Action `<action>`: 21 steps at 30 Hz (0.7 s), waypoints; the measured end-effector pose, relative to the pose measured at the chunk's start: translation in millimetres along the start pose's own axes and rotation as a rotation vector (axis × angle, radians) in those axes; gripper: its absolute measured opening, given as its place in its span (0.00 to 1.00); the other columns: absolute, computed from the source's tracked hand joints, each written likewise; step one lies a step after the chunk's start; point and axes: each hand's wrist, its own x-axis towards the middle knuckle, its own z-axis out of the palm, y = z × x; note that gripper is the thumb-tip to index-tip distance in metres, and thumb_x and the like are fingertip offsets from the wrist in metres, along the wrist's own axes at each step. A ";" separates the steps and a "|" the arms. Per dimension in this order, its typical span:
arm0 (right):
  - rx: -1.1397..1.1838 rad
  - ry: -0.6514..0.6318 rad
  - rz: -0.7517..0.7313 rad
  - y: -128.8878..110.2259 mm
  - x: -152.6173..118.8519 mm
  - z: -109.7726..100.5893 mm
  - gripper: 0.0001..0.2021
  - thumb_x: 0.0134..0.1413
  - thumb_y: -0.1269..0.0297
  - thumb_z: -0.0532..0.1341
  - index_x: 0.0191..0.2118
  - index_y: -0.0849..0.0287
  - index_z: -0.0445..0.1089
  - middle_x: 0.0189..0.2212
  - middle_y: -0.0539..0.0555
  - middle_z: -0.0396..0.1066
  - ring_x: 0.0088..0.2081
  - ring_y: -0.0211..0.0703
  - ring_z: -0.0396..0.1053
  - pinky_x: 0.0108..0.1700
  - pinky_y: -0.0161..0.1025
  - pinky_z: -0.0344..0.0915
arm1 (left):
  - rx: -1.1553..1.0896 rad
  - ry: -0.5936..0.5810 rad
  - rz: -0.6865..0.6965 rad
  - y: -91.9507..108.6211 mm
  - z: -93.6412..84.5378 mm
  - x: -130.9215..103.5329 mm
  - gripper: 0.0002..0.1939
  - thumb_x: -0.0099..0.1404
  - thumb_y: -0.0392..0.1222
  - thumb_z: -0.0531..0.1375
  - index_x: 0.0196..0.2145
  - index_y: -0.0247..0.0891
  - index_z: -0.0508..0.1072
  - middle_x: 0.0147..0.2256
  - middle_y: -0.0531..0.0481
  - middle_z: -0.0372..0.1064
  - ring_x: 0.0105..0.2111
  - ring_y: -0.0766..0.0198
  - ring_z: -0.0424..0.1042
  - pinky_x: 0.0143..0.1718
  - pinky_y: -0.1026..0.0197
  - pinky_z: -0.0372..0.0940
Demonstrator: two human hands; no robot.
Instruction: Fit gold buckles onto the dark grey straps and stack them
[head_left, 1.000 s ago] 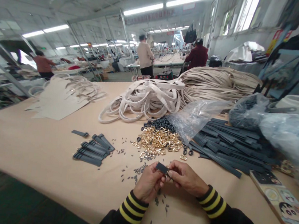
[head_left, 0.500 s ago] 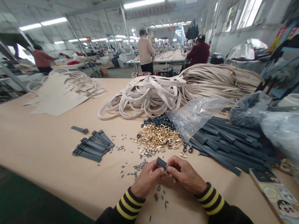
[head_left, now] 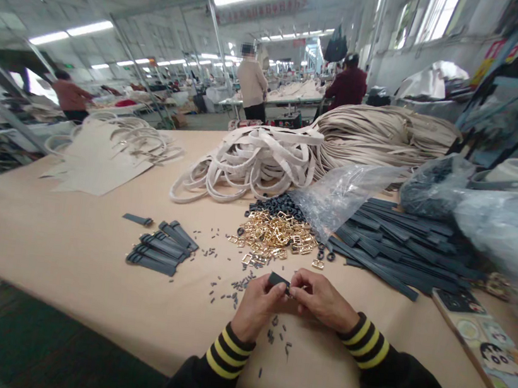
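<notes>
A short dark strap (head_left: pixel 277 279) is pinched between the thumb and fingers of my left hand (head_left: pixel 254 305), its flat end sticking up past the fingertips. My right hand (head_left: pixel 321 299) is closed at the strap's other end, and its fingertips hide most of what is there. Just beyond my hands lies a heap of gold buckles (head_left: pixel 277 236), with black rings (head_left: pixel 279 205) piled behind it. Small dark pieces (head_left: pixel 240 284) are scattered to the left of my hands and below them. Farther left, several straps fitted with buckles (head_left: pixel 159 248) lie in a row.
Long dark strips (head_left: pixel 395 250) are stacked at right under a clear plastic bag (head_left: pixel 338 192). A phone in a cartoon case (head_left: pixel 488 358) lies at the right edge. Beige straps (head_left: pixel 258 162) are piled at the back, pale sheets (head_left: pixel 101 160) far left. People stand in the background.
My hands hold nearly the same place, with the left wrist shifted slightly to the right. The strap has tilted a little between the fingers. The view has shifted slightly.
</notes>
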 end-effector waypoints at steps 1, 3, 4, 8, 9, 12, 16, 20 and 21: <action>-0.019 0.011 0.004 1.3 0.0 0.2 0.03 0.51 0.67 0.54 0.29 0.61 0.61 0.23 0.48 0.63 0.20 0.32 0.63 0.22 0.29 0.59 | 0.044 0.010 0.006 0.1 1.4 0.1 0.14 0.56 0.47 0.56 0.25 0.31 0.67 0.23 0.51 0.65 0.24 0.68 0.63 0.27 0.66 0.57; -0.062 0.034 0.012 3.1 0.2 1.2 0.03 0.50 0.68 0.54 0.28 0.61 0.61 0.21 0.47 0.62 0.19 0.32 0.63 0.22 0.29 0.58 | 0.144 0.054 0.009 0.6 5.1 0.5 0.13 0.54 0.46 0.57 0.23 0.32 0.66 0.22 0.52 0.64 0.23 0.68 0.61 0.26 0.67 0.56; -0.081 0.048 0.015 3.7 0.2 1.9 0.03 0.50 0.68 0.54 0.28 0.61 0.61 0.20 0.46 0.61 0.19 0.32 0.62 0.22 0.29 0.58 | 0.193 0.084 0.008 1.1 7.1 0.7 0.12 0.54 0.46 0.58 0.23 0.33 0.66 0.21 0.53 0.63 0.23 0.68 0.60 0.25 0.67 0.55; -0.053 0.100 0.028 3.7 -0.1 4.8 0.02 0.50 0.68 0.54 0.30 0.60 0.59 0.23 0.46 0.62 0.20 0.32 0.62 0.22 0.29 0.58 | 0.289 0.181 0.030 3.6 12.0 1.0 0.10 0.53 0.44 0.57 0.22 0.34 0.64 0.20 0.54 0.60 0.22 0.68 0.58 0.24 0.66 0.54; -0.006 0.096 0.037 3.3 -0.4 5.2 0.04 0.50 0.67 0.55 0.32 0.60 0.58 0.25 0.47 0.63 0.20 0.33 0.63 0.22 0.30 0.60 | 0.277 0.193 0.039 3.8 11.9 0.9 0.10 0.53 0.44 0.57 0.22 0.34 0.64 0.20 0.53 0.60 0.22 0.68 0.58 0.24 0.66 0.54; 0.156 0.027 0.065 2.7 -0.9 4.9 0.08 0.50 0.65 0.55 0.35 0.60 0.57 0.29 0.50 0.64 0.25 0.35 0.66 0.27 0.32 0.63 | 0.143 0.144 0.051 2.0 9.0 0.6 0.12 0.55 0.47 0.56 0.23 0.33 0.65 0.22 0.52 0.61 0.23 0.68 0.59 0.25 0.66 0.55; 0.243 -0.047 0.090 4.9 0.6 2.6 0.10 0.49 0.61 0.57 0.30 0.60 0.56 0.24 0.48 0.62 0.26 0.35 0.64 0.27 0.31 0.62 | -0.092 0.009 0.079 -3.3 4.6 1.1 0.14 0.55 0.48 0.55 0.26 0.31 0.66 0.24 0.50 0.62 0.24 0.68 0.59 0.26 0.66 0.55; 0.243 -0.082 0.091 10.0 2.6 3.0 0.12 0.48 0.58 0.58 0.28 0.59 0.55 0.22 0.46 0.60 0.24 0.34 0.62 0.25 0.30 0.59 | -0.191 -0.013 0.066 -4.8 6.0 -0.5 0.13 0.55 0.46 0.55 0.26 0.31 0.66 0.24 0.50 0.61 0.24 0.68 0.58 0.26 0.66 0.55; 0.235 -0.087 0.088 11.5 3.2 3.7 0.12 0.48 0.58 0.58 0.28 0.59 0.54 0.22 0.46 0.59 0.23 0.34 0.61 0.25 0.30 0.59 | -0.156 -0.002 0.068 -4.8 7.3 -1.6 0.12 0.55 0.45 0.55 0.26 0.32 0.65 0.24 0.50 0.61 0.24 0.68 0.58 0.27 0.65 0.55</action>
